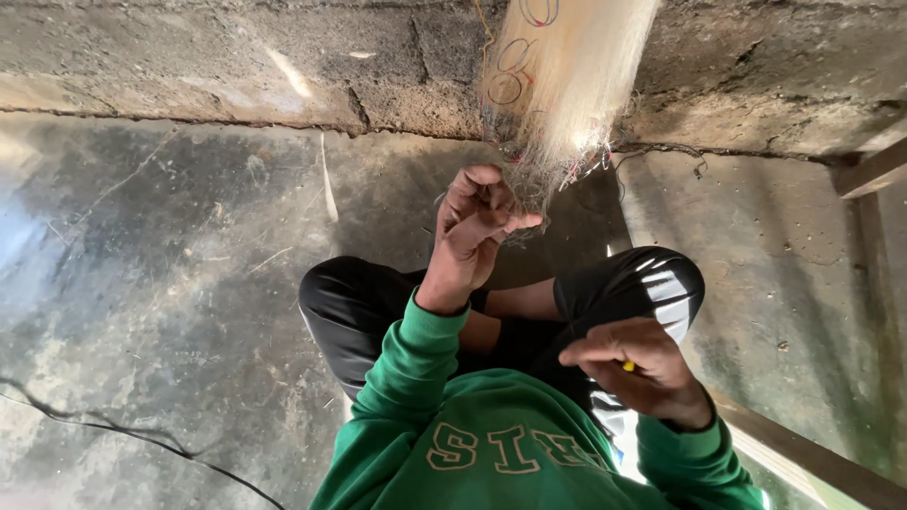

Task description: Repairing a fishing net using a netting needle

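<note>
One left hand (477, 225) pinches one pale fibre bundle (557, 85); right hand (638, 368) grips something small, perhaps yellow.

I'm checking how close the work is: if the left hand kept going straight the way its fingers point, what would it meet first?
Probably the frayed lower end of the pale fibre bundle; the left hand already looks to be at its loose strands, though depth is unclear.
</note>
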